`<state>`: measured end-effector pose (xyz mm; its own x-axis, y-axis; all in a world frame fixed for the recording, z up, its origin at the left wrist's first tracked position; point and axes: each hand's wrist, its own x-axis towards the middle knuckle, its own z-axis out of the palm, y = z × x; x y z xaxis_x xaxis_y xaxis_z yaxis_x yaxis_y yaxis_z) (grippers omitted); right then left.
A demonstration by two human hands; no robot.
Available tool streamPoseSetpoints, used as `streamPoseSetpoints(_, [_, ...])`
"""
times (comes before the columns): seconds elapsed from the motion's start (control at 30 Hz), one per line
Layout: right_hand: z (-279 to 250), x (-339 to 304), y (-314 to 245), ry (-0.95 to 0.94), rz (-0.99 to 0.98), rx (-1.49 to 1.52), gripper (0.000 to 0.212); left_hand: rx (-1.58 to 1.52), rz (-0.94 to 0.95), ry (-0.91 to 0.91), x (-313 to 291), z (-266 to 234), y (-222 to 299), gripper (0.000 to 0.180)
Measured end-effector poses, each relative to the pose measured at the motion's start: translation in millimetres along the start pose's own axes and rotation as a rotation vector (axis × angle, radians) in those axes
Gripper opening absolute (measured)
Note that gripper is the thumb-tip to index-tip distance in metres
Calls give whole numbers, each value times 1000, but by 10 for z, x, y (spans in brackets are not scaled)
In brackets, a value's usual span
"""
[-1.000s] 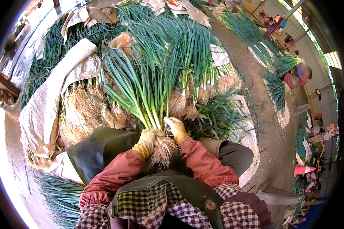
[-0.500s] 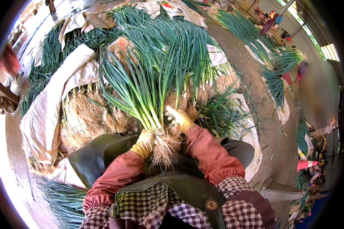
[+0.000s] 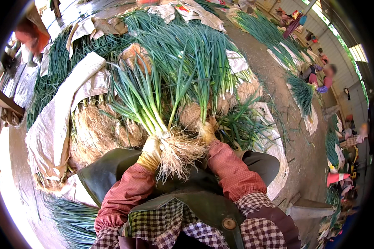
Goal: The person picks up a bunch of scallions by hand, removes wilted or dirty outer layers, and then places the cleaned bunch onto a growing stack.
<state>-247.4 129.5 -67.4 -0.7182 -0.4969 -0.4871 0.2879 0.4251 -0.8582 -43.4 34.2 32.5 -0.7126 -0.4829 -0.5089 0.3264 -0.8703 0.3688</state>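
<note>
A bunch of green onions leans up and left from my gloved left hand, which is closed round the stems just above the roots. Its pale, stringy roots fan out to the right, between my two hands. My right hand, also in a yellowish glove, is at the near edge of the heap, wrapped round the lower ends of some more green onions. Its fingertips are partly hidden by the stems and roots. Behind both hands spreads the large heap of green onions, leaves pointing away.
A pale sack cloth covers part of the heap at left, above a mass of roots. Loose leaves lie at right on another cloth. Other people work among rows at far right. An orange cone stands there.
My right hand has moved from beside the held bunch to the heap and closed round stems there. The bunch's roots have swung up and right. A person in red has come into view at upper left.
</note>
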Motion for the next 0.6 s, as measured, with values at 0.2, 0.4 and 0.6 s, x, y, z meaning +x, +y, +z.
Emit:
streamPoseSetpoints(0.2, [600,-434,-80,-421,-177,-47,37,66,-162,68,252,-248,-424,13])
streamPoseSetpoints(0.4, [590,-872,-196,-628,-256,285,45,-97,-173,12,-109,5,73,20])
streamPoseSetpoints(0.6, [145,-628,-14,-336,143,71,24,-202,-190,-152,-22,-14,164,41])
